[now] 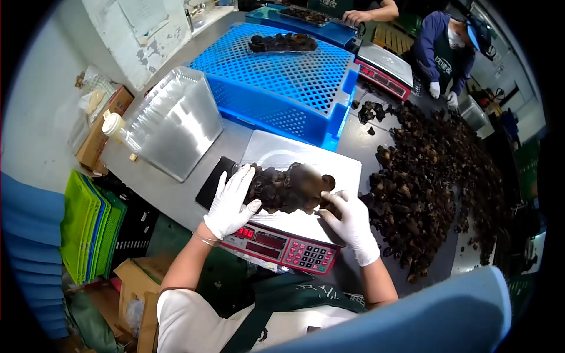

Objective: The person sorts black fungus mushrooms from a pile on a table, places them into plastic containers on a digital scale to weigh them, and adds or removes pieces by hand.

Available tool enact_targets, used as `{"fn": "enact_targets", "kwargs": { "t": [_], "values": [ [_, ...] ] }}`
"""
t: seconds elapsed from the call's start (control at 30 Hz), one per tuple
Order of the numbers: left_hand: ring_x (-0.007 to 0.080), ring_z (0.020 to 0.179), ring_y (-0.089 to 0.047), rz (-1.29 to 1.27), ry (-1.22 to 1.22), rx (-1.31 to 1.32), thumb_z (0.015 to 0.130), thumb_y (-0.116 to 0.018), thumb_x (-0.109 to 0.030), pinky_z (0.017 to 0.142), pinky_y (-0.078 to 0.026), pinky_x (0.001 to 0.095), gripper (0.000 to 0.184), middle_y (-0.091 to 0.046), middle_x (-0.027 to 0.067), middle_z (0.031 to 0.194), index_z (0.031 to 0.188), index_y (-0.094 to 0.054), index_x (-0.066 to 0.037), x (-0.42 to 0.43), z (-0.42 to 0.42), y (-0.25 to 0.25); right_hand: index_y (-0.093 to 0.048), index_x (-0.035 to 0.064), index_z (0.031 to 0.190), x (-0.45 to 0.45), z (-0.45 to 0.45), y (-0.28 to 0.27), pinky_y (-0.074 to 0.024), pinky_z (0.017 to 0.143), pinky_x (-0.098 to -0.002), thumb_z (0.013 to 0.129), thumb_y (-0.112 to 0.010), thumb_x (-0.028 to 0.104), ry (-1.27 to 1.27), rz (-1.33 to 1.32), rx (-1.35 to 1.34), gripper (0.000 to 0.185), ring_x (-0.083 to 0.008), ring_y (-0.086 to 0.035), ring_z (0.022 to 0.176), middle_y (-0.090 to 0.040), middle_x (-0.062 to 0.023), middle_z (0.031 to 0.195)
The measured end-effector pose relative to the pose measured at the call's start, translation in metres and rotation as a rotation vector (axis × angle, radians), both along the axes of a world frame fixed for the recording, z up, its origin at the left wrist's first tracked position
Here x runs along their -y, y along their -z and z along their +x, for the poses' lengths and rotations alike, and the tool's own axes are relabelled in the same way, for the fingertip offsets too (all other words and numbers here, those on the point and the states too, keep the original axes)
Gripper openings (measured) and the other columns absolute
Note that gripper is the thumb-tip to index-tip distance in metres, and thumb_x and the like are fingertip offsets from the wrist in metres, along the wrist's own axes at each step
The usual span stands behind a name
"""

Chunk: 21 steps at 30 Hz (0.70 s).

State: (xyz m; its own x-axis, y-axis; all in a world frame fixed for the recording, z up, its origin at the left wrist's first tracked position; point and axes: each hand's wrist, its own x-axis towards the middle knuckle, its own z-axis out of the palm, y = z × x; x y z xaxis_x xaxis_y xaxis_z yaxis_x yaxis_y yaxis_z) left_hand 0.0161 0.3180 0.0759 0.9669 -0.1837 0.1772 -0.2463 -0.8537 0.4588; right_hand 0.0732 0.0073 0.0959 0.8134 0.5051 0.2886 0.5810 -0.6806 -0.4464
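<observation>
A heap of dark wood ear mushrooms (279,191) lies on a red electronic scale (318,257), seemingly in a clear tray whose rim shows only slightly. My left hand (231,203), white-gloved, rests at the heap's left end with its fingers stretched out and thumb apart, touching the mushrooms. At the right end, my right hand (351,222), also gloved, touches the mushrooms' edge with bent fingertips, its thumb held apart from them. A blurred patch hides part of the heap's top. Red digits glow on the scale's display (246,233).
A large mushroom pile (418,194) spreads to the right. Behind the scale stands a blue crate (276,97) bearing a filled tray (282,43). Clear trays fill a metal bin (179,126) at left. Another scale (385,67) stands farther back. A co-worker (445,53) handles mushrooms there.
</observation>
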Motion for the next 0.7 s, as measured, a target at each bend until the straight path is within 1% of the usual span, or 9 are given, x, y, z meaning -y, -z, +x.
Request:
{"fn": "enact_targets", "kwargs": {
  "t": [0.1,0.2,0.23,0.27,0.3,0.37,0.43,0.5,0.7],
  "values": [
    [0.0386,0.140,-0.033,-0.111,-0.036,0.069,0.092,-0.058,-0.036,0.117,-0.019,0.0560,0.073,-0.034,0.0232,0.152,0.150,-0.031,-0.001,-0.003,-0.004,-0.002,-0.070,0.0096,0.096,0.001,-0.001,-0.002,-0.0524,0.068,-0.0336,0.081,-0.074,0.016,-0.005,0.055,-0.133,0.017,-0.0247,-0.066,0.080,-0.065,-0.0064,0.089],
    [0.0410,0.138,-0.037,-0.268,-0.126,0.171,0.094,-0.057,-0.029,0.116,-0.026,0.0489,0.063,-0.035,0.0245,0.150,0.147,-0.037,0.000,-0.015,-0.013,-0.006,-0.067,0.0010,0.091,0.021,0.003,0.000,-0.0519,0.070,-0.0288,0.079,-0.071,-0.005,0.015,0.451,-0.205,0.014,-0.0185,-0.065,0.076,-0.064,-0.0087,0.087],
    [0.0406,0.137,-0.037,-0.317,-0.166,0.202,0.095,-0.056,-0.026,0.115,-0.028,0.0461,0.060,-0.036,0.0245,0.149,0.146,-0.039,0.000,-0.020,-0.018,-0.006,-0.066,0.0002,0.091,0.034,0.002,0.001,-0.0522,0.070,-0.0288,0.081,-0.070,-0.005,0.139,0.608,-0.390,0.012,-0.0166,-0.065,0.078,-0.063,-0.0084,0.090],
    [0.0395,0.137,-0.038,-0.329,-0.205,0.233,0.096,-0.053,-0.023,0.114,-0.030,0.0420,0.055,-0.037,0.0245,0.149,0.144,-0.041,0.001,-0.026,-0.023,-0.004,-0.066,0.0004,0.090,0.052,0.008,0.008,-0.0514,0.067,-0.0266,0.082,-0.070,-0.004,0.164,0.539,-0.194,0.011,-0.0136,-0.063,0.078,-0.062,-0.0071,0.092],
    [0.0379,0.137,-0.039,-0.331,-0.258,0.260,0.097,-0.051,-0.022,0.114,-0.030,0.0420,0.052,-0.039,0.0236,0.147,0.143,-0.042,0.001,-0.032,-0.027,-0.003,-0.066,0.0012,0.090,0.062,0.006,-0.001,-0.0508,0.073,-0.0306,0.078,-0.072,-0.003,0.361,0.519,-0.267,0.014,-0.0176,-0.061,0.082,-0.062,-0.0077,0.091],
    [0.0363,0.135,-0.041,-0.341,-0.333,0.302,0.098,-0.049,-0.022,0.114,-0.030,0.0415,0.049,-0.042,0.0219,0.143,0.141,-0.044,0.001,-0.047,-0.035,0.004,-0.067,0.0036,0.090,0.076,0.010,-0.009,-0.0483,0.080,-0.0357,0.074,-0.073,0.000,0.445,-0.005,0.166,0.018,-0.0232,-0.058,0.089,-0.062,-0.0079,0.093],
    [0.0286,0.131,-0.045,-0.602,-0.417,0.307,0.099,-0.049,-0.015,0.111,-0.034,0.0381,0.042,-0.044,0.0158,0.141,0.138,-0.047,0.000,-0.055,-0.038,0.012,-0.069,0.0068,0.090,0.064,0.003,-0.019,-0.0451,0.086,-0.0392,0.072,-0.075,0.006,0.381,0.129,0.104,0.019,-0.0275,-0.054,0.096,-0.061,-0.0079,0.095],
    [0.0264,0.129,-0.046,-0.674,-0.464,0.261,0.098,-0.051,-0.012,0.110,-0.035,0.0371,0.041,-0.045,0.0139,0.141,0.137,-0.047,0.000,-0.051,-0.039,0.010,-0.072,0.0102,0.090,0.043,-0.002,-0.024,-0.0421,0.089,-0.0405,0.072,-0.079,0.021,0.235,-0.051,0.052,0.023,-0.0274,-0.054,0.098,-0.060,-0.0065,0.096],
    [0.0276,0.128,-0.047,-0.608,-0.367,0.268,0.097,-0.052,-0.011,0.112,-0.035,0.0378,0.042,-0.046,0.0159,0.136,0.136,-0.046,0.002,-0.031,-0.038,-0.004,-0.070,0.0071,0.096,-0.001,0.000,-0.010,-0.0356,0.098,-0.0496,0.075,-0.076,0.047,0.033,-0.317,0.149,0.046,-0.0390,-0.046,0.117,-0.059,-0.0150,0.110]
  ]
}}
